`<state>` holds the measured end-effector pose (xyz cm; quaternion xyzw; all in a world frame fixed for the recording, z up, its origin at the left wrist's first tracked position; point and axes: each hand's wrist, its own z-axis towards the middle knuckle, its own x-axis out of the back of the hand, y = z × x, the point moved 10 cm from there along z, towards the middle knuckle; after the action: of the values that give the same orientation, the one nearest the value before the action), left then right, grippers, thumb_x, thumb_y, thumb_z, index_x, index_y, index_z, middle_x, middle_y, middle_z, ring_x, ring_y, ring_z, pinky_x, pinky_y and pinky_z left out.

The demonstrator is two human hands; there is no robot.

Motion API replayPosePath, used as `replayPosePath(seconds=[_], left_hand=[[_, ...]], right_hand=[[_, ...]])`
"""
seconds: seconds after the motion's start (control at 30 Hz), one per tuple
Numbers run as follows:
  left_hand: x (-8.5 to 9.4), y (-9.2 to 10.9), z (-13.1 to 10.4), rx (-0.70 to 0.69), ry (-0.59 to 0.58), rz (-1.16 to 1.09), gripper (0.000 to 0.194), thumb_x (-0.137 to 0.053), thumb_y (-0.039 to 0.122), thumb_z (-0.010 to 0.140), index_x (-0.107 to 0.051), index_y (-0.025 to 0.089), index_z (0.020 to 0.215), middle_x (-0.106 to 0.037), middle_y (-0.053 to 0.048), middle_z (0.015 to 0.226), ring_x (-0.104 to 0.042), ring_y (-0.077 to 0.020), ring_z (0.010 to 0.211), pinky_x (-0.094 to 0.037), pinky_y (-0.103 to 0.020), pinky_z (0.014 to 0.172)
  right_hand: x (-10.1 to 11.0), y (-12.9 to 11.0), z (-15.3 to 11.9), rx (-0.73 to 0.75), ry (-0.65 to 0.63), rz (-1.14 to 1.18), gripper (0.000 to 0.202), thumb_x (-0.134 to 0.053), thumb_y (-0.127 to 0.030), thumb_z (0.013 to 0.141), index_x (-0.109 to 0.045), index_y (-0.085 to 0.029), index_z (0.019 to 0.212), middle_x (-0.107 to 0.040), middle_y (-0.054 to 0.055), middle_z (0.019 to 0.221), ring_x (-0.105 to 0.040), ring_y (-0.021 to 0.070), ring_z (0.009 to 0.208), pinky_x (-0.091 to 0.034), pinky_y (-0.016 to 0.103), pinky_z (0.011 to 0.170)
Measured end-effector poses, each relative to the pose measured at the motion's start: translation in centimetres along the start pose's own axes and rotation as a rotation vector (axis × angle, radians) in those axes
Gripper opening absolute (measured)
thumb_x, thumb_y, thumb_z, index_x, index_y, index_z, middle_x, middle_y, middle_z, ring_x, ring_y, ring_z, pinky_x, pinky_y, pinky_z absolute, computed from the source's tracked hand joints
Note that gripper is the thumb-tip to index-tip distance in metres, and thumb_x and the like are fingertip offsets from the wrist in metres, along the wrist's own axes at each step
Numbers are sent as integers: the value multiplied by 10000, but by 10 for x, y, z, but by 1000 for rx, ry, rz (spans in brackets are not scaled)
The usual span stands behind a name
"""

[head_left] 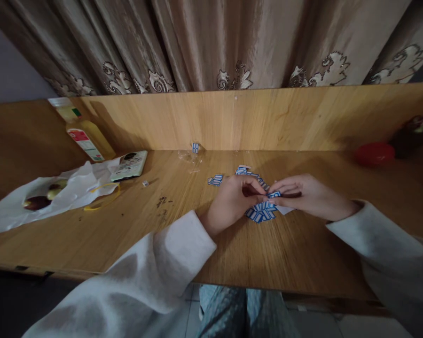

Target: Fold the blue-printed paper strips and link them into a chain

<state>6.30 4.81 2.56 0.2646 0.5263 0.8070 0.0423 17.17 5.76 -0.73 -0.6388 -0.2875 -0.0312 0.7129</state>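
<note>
Wooden desk (268, 258), one bottle (88, 134), one blue-edged piece (275, 194) in pinch of left hand (235, 195), right hand (306, 195)

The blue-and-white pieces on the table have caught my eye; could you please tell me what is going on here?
A person has both hands at one small blue-and-white piece: the right hand appears to pinch it, with the fingertips of the left hand close beside it. A cluster of similar pieces lies on the wooden table by the hands, and a small group lies farther left.
</note>
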Motion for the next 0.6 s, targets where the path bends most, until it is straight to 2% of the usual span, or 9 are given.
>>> replayPosePath(seconds=[0.17,0.33,0.47,0.53,0.6], left_hand=[[6,-1,0,27,33,37,84,-677,165,691,-624,113,652,-636,-17,656,-558,-87,597,-439,-204,559],[14,-2,2,-7,85,4,101,-671,188,704,-612,110,678,-652,-46,726,-592,-112,658,-477,-240,620],[8,-7,2,19,55,-74,115,-680,140,677,-609,110,762,-643,-34,725,-594,-108,653,-483,-237,619],[6,-7,1,34,40,-45,209,-687,126,666,-620,122,863,-650,-29,748,-597,-108,666,-482,-238,628],[5,-4,1,28,33,-3,191,-688,147,675,-633,124,857,-653,-31,751,-591,-108,671,-473,-239,632]], right_hand=[[-2,3,0,-13,-11,26,248,-708,-326,653,-645,-202,857,-718,36,876,-677,185,823,-547,352,793],[3,5,-1,-11,48,36,255,-728,-322,618,-638,-219,834,-720,35,856,-680,207,817,-552,394,801],[1,4,0,7,39,43,253,-726,-328,620,-638,-217,831,-721,30,850,-681,204,814,-553,393,799],[0,3,0,14,23,43,230,-714,-328,637,-644,-219,828,-721,31,863,-679,202,825,-549,391,807],[-1,2,-1,15,18,47,229,-716,-326,635,-648,-222,827,-719,32,879,-676,203,840,-542,390,821]])
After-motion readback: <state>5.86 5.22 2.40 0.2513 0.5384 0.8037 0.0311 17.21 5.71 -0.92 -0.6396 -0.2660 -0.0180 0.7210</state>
